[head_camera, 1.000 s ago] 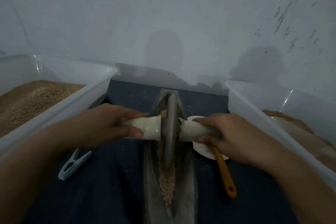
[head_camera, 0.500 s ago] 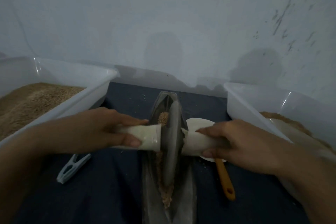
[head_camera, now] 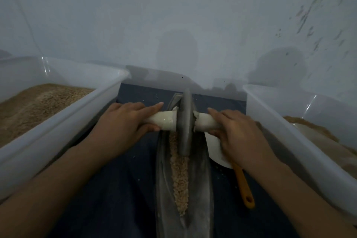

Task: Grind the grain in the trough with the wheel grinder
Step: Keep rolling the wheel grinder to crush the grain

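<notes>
A long grey boat-shaped trough (head_camera: 201, 183) lies lengthwise in front of me on a dark cloth. A line of tan grain (head_camera: 180, 177) runs down its groove. The grey wheel grinder (head_camera: 185, 123) stands upright in the far half of the trough, on the grain. Its white axle handle sticks out on both sides. My left hand (head_camera: 123, 123) grips the left handle. My right hand (head_camera: 237, 131) grips the right handle.
A white plastic bin (head_camera: 63, 127) of brown grain stands at the left. Another white bin (head_camera: 286, 141) with ground meal stands at the right. A white scoop with an orange handle (head_camera: 243, 187) lies right of the trough, partly under my right hand. A wall is close behind.
The wheel has rolled away from me toward the far end of the trough, both hands moving with it. More grain shows in the near groove. The blue clip at the left is now hidden.
</notes>
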{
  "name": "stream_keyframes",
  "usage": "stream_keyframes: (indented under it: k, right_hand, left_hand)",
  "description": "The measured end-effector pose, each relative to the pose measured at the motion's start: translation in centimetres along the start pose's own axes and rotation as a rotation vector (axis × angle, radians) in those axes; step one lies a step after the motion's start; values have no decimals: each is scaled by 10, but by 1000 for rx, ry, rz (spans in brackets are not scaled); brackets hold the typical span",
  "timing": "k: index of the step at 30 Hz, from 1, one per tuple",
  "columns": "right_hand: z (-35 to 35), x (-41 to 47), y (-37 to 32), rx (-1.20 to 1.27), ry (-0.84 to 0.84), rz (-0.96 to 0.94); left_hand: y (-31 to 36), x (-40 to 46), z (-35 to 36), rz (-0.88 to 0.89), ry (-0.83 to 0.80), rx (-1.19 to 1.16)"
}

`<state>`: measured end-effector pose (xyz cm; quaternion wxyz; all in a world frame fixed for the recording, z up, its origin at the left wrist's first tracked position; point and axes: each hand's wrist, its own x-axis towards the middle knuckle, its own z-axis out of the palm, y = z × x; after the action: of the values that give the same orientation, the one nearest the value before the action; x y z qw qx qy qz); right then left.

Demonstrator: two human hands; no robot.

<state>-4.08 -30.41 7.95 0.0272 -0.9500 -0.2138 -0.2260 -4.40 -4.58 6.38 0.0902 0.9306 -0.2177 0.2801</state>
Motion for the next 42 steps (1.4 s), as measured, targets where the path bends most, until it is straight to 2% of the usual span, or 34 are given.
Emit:
stream_keyframes:
  k: [3,8,10,12,15,19,21,23,26,29,34,36,38,40,42]
  right_hand:
    - [-5,-2,3,25,-73,-27]
    - [-41,-16,9,251,-359,-103]
    - [-53,-20,11,327,-455,-122]
    - [-57,-21,11,352,-495,-117]
    - [-44,-18,7,293,-368,-65]
    - [-13,-5,-1,67,-50,-30]
    - [-2,0,0,20,18,-28]
    - [1,2,2,49,4,-29]
    - [-6,-3,5,97,-87,-48]
    - [-25,-9,8,187,-249,-71]
    - [-54,-18,11,383,-502,-110]
    - [-52,-19,7,333,-458,-104]
    - [-45,-17,3,279,-339,-77]
    - [-34,-12,0,210,-228,-56]
    - [-21,-9,-2,78,-120,-40]
  left_hand:
    - [-2,1,-5,23,-67,-40]
    - [-10,-4,-40,-33,-502,-477]
    - [-12,-4,-48,27,-615,-567]
    - [-10,-4,-52,40,-662,-596]
    - [-8,-2,-45,-17,-609,-545]
    - [-1,1,-24,-168,-360,-333]
    - [1,2,-12,-135,-171,-174]
    - [1,2,-8,-69,-80,-104]
    - [-3,2,-14,-24,-167,-178]
    - [-9,-1,-30,-71,-398,-397]
    - [-12,-3,-50,47,-655,-618]
    - [-10,-3,-51,53,-663,-646]
    - [-8,-3,-48,21,-629,-603]
    - [-5,-1,-41,-59,-530,-509]
    - [0,0,-31,-114,-373,-293]
